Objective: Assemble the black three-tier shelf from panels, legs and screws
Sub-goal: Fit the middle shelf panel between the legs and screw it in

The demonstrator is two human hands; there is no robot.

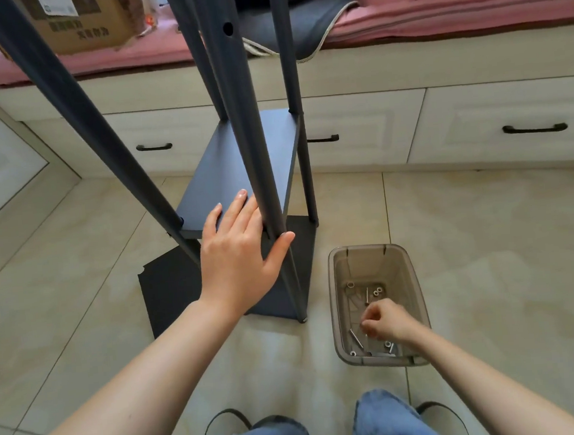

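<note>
Fastener-fetching step: left hand (pixel 238 252) flat, steadying the half-built black metal shelf (pixel 240 166) on the floor, right hand (pixel 384 319) curled in the translucent plastic bin (pixel 410 276) beside it, apparently pinching a small silver screw (pixel 356 338); next, carry it to a leg hole

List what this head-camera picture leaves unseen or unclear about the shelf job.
- Tops of the legs: cut off by the upper edge.
- What the right hand pinches in the bin: hidden by its curled fingers.
- Leg-to-panel joint: covered by the left hand.
- Screws: too small to tell types.
</note>
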